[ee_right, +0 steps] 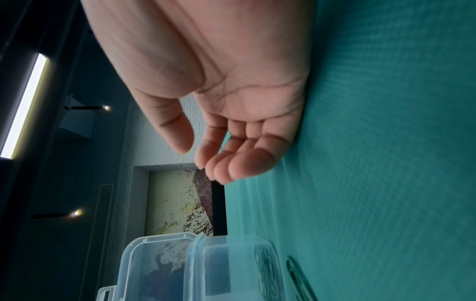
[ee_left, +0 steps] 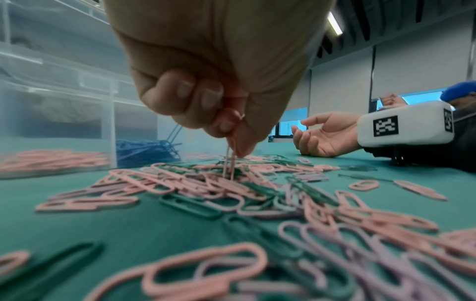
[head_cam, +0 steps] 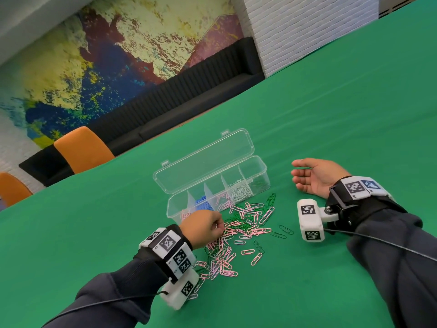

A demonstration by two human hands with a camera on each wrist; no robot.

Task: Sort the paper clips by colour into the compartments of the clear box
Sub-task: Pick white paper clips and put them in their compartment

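Five compartments divide the clear box [head_cam: 238, 183], which sits open on the green table [head_cam: 331, 114] with its lid laid back; the head view shows pink clips in the leftmost cell, blue clips [head_cam: 201, 201] in the next, pink again in the middle, white clips [head_cam: 241, 191] in the fourth and dark green ones in the last. Just in front of the box lies the loose pile of paper clips [head_cam: 236, 235], pink and green mixed. From above, the left hand [head_cam: 203, 227] is only a curled fist over the pile; the left wrist view shows what that hides: thumb and fingers pinching a pink clip [ee_left: 230, 163] that hangs upright, its lower end among the pile. The right hand [head_cam: 316, 177] rests on its edge on the table, well to the right of the box, and the right wrist view shows its palm bare, fingers [ee_right: 231, 163] loosely bent, holding nothing.
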